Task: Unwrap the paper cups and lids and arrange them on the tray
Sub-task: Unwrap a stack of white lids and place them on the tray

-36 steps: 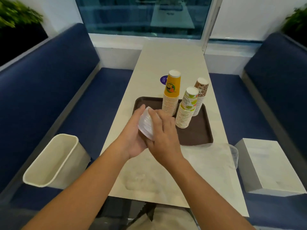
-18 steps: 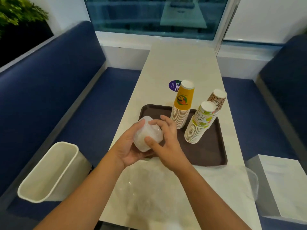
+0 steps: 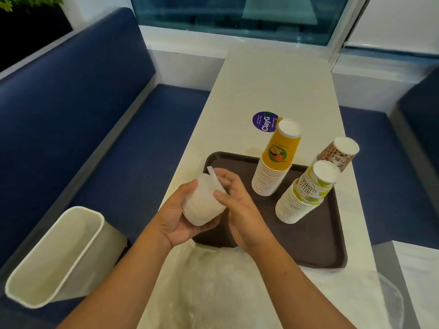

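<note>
Your left hand (image 3: 175, 222) now cups the stack of clear lids (image 3: 202, 206), tipped lower than a second ago, above the near-left corner of the brown tray (image 3: 316, 248), while your right hand (image 3: 240, 210) pinches its end lid, so placing looks next.

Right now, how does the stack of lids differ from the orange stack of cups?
The lid stack is plain translucent white; the orange cup stack is printed with a cartoon. The lid stack is tilted, held by the left hand and right hand; the orange cup stack stands upside down on the tray. Both are nested stacks.
</note>
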